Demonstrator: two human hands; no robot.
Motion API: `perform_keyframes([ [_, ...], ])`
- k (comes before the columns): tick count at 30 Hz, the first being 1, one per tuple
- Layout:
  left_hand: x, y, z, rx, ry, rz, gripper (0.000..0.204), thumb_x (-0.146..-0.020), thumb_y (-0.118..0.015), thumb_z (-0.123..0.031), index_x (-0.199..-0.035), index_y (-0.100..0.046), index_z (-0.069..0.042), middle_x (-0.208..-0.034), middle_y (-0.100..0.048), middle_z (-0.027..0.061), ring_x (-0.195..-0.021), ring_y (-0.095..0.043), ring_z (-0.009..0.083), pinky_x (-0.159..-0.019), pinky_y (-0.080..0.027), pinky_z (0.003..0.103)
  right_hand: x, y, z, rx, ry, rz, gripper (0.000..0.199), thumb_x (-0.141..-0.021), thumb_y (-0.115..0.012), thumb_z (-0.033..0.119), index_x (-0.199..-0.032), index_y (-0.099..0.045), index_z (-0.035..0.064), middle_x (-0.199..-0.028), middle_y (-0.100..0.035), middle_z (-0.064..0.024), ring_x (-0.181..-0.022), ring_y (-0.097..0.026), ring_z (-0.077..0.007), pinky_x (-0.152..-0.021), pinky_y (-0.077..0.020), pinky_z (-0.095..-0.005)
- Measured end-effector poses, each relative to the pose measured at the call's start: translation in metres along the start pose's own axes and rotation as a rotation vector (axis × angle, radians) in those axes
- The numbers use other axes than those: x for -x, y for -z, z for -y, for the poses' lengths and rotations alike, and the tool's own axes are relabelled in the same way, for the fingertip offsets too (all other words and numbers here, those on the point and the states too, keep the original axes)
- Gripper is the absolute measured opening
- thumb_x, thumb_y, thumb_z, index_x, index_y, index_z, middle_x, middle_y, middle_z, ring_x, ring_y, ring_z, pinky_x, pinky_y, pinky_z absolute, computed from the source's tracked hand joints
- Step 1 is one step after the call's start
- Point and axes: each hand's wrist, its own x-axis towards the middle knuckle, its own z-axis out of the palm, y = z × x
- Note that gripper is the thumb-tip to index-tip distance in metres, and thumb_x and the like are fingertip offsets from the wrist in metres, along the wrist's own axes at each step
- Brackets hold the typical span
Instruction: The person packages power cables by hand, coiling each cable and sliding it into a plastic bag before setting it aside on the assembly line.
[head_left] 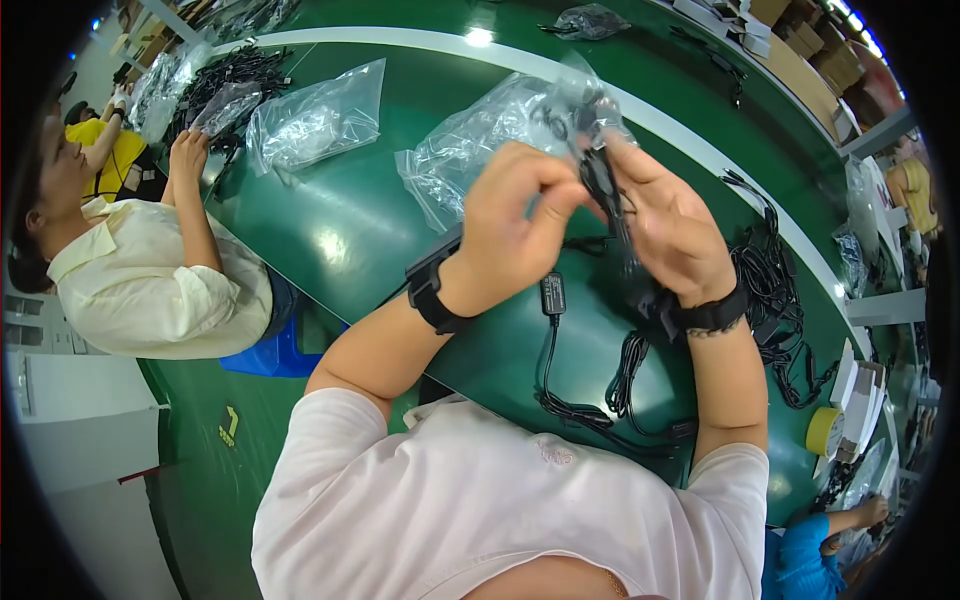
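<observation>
Above the table a bundle of black cable (pixel 603 185) hangs between my hands, its upper part smeared by motion. My right hand (pixel 682 225) is curled around the bundle's right side, thumb near the top. Closed in a pinch, my left hand (pixel 520 225) meets the bundle's left edge; what its fingertips grip is hidden. Clear plastic bags (pixel 460 150) lie just beyond my hands; whether any plastic covers the bundle is too blurred to tell. Below my hands are a black cable with a small box (pixel 553 294) and a coiled black cable (pixel 627 372).
A pile of black cables (pixel 765 285) lies right of my right forearm, near a yellow tape roll (pixel 825 431). Another clear bag (pixel 318 118) lies at the far left. A co-worker in a cream shirt (pixel 160 275) sits left, handling a bag beside a cable heap (pixel 235 80).
</observation>
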Motion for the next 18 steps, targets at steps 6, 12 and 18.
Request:
perform_keyframes([
  [6,0.003,-0.005,-0.003,0.208,0.313,-0.031,0.007,-0.078,-0.06,-0.006,-0.079,-0.055,-0.002,-0.073,-0.055,0.008,-0.064,-0.051,0.0203,-0.061,-0.041,0.028,0.003,0.002,-0.001,0.516,-0.166,-0.221,0.059,-0.071,-0.063,-0.002,-0.125,-0.04,-0.005,-0.115,-0.052,-0.0095,-0.101,-0.051,-0.0139,-0.085,-0.0408,-0.0248],
  [12,0.003,-0.004,-0.008,0.198,0.223,-0.02,0.007,-0.079,-0.058,-0.006,-0.079,-0.053,-0.002,-0.073,-0.053,0.0078,-0.066,-0.051,0.0215,-0.063,-0.041,0.029,0.005,0.0,0.008,0.669,-0.147,-0.312,0.043,-0.076,-0.051,-0.007,-0.118,-0.049,-0.0039,-0.103,-0.058,-0.007,-0.088,-0.054,-0.0099,-0.075,-0.0448,-0.022],
  [18,-0.002,-0.003,0.004,0.208,0.287,0.035,0.007,-0.082,-0.053,-0.007,-0.08,-0.05,-0.001,-0.078,-0.052,0.0095,-0.071,-0.05,0.0209,-0.065,-0.041,0.03,0.001,-0.006,0.014,0.183,-0.19,-0.191,0.045,-0.083,-0.059,0.012,-0.122,-0.044,-0.004,-0.108,-0.056,-0.0085,-0.095,-0.055,-0.0133,-0.081,-0.0472,-0.0285],
])
